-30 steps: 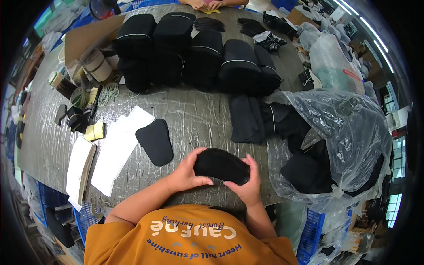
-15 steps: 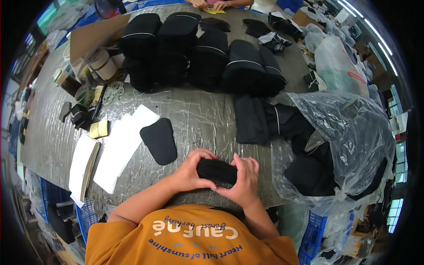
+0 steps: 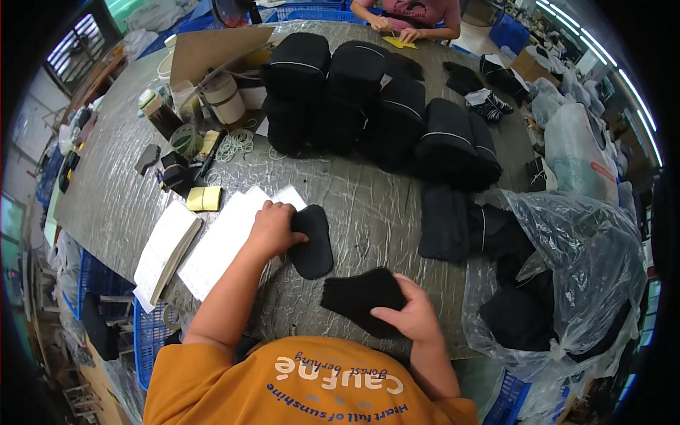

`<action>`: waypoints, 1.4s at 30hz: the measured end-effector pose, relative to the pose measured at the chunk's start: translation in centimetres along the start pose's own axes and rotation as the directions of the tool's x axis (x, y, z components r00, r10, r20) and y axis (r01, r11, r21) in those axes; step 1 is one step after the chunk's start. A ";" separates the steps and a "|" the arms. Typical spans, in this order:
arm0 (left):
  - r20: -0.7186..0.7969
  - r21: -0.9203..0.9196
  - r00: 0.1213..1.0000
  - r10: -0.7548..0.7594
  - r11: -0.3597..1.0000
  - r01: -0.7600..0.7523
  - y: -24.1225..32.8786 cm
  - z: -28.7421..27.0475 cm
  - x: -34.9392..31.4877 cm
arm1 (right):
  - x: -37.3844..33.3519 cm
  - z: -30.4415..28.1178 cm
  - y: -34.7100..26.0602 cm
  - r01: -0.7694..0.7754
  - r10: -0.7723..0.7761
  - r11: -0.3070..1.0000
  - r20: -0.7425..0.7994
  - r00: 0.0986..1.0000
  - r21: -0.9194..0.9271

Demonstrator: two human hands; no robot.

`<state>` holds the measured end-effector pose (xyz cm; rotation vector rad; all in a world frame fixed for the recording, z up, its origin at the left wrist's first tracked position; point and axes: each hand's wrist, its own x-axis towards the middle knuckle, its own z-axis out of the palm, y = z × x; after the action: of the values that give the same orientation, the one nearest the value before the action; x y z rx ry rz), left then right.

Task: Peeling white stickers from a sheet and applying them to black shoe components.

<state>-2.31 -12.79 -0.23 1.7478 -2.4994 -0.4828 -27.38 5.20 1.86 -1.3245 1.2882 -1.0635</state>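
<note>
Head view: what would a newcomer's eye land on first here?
Probably the two hands near the table's front edge: the left hand rests on an oval black pad beside white sheets, and the right hand holds a flat black fabric piece. Behind them a row of stacked black bags crosses the table, with a clear plastic bag of dark pieces at right.

Our left hand [image 3: 271, 229] rests on the oval pad [image 3: 312, 241] — paper sheets [image 3: 219, 244] lie just left. Our right hand [image 3: 411, 319] holds the fabric piece [image 3: 361, 297] nearer us — the plastic bag [image 3: 567, 276] sits right.

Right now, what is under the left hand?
The left hand presses on a black oval pad lying on the wrapped table, beside white sheets. The pad's part beneath the fingers is hidden.
</note>
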 end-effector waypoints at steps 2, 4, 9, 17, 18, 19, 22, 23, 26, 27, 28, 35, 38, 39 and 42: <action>0.056 -0.018 0.997 0.048 0.999 -0.048 0.4 0.2 0.0 | 1.0 1.5 1.1 -0.022 0.021 0.999 0.038 0.999 0.026; 0.096 -0.201 0.995 0.017 0.980 0.003 1.3 0.9 -0.3 | 1.6 2.5 1.9 0.050 -0.049 0.997 0.031 0.998 -0.062; 0.143 -0.871 0.898 0.415 0.484 -0.085 3.1 2.3 -3.4 | 1.7 2.4 1.1 0.236 -0.270 0.892 -0.038 0.962 -0.385; 0.039 -0.809 0.593 0.804 0.374 -0.453 8.3 2.5 3.5 | -2.7 -1.8 -2.5 0.156 -0.279 0.586 -0.017 0.960 -0.795; -0.061 -0.523 0.574 0.817 0.463 -0.715 10.4 2.6 4.6 | -2.9 -1.8 -2.0 0.053 -0.171 0.577 -0.057 0.984 -0.815; -0.085 -0.462 0.559 0.825 0.464 -0.756 13.2 2.3 5.2 | -3.3 -1.9 -1.3 -0.037 -0.068 0.588 -0.094 0.993 -0.808; -0.275 -0.191 0.433 0.858 0.393 -0.900 19.8 3.1 7.7 | -4.6 -2.3 -1.0 -0.062 -0.065 0.724 -0.157 0.985 -0.687; -0.275 -0.190 0.431 0.859 0.391 -0.901 21.0 3.7 8.7 | -4.8 -2.8 -1.6 -0.014 -0.088 0.720 -0.111 0.990 -0.694; -0.217 0.003 0.428 0.878 0.439 -0.899 23.5 4.2 11.3 | -6.2 -3.7 -0.8 -0.151 0.013 0.817 -0.245 0.969 -0.556; -0.004 0.003 0.555 0.832 0.555 -0.832 23.7 4.2 11.8 | -6.7 -4.0 -0.2 -0.282 0.175 0.879 -0.291 0.941 -0.385; 0.211 0.029 0.644 0.736 0.653 -0.756 24.2 4.2 12.2 | -7.4 -4.2 0.7 -0.287 0.175 0.880 -0.304 0.937 -0.379; 0.430 -0.181 0.720 0.545 0.833 -0.522 18.8 4.3 10.7 | -8.9 -5.2 3.7 -0.108 0.382 0.874 -0.533 0.755 0.473; 0.206 -0.275 0.913 0.351 0.916 -0.291 16.3 2.8 6.3 | -7.9 -5.3 5.2 -0.119 0.413 0.881 -0.619 0.669 0.458; 0.209 -0.275 0.909 0.360 0.914 -0.299 16.1 2.9 4.5 | -7.3 -5.3 6.0 -0.147 0.366 0.922 -0.675 0.641 0.359; -0.213 -0.200 0.849 0.484 0.829 -0.523 16.0 3.2 -1.8 | -4.3 -4.1 5.4 -0.275 0.207 0.960 -0.775 0.597 0.045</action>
<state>-16.91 -5.39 1.51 0.9341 -2.5113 -0.5608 -32.48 9.33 -2.75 -0.6725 2.1046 -1.4653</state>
